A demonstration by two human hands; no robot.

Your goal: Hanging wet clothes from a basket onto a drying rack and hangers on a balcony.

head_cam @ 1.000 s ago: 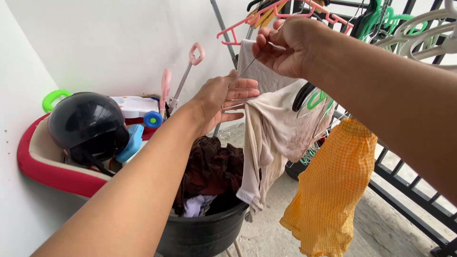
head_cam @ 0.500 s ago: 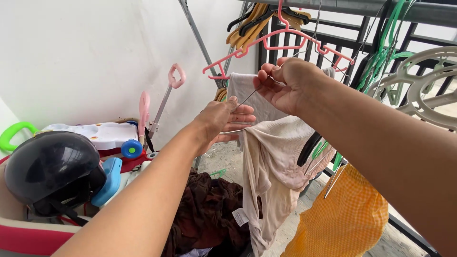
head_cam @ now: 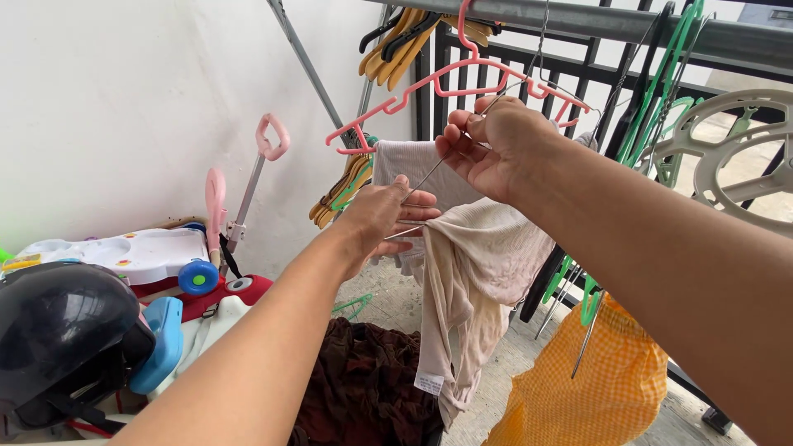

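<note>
the beige garment (head_cam: 479, 281) hangs already on the thin wire hanger (head_cam: 425, 177); right hand (head_cam: 496, 149) pinches its top, left hand (head_cam: 384, 216) grips its lower end; hanger not yet on the grey rail (head_cam: 578, 21).

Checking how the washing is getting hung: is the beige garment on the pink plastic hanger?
No: the beige garment hangs on a thin wire hanger held by both hands, while the pink hanger hangs bare on the rail.
</note>
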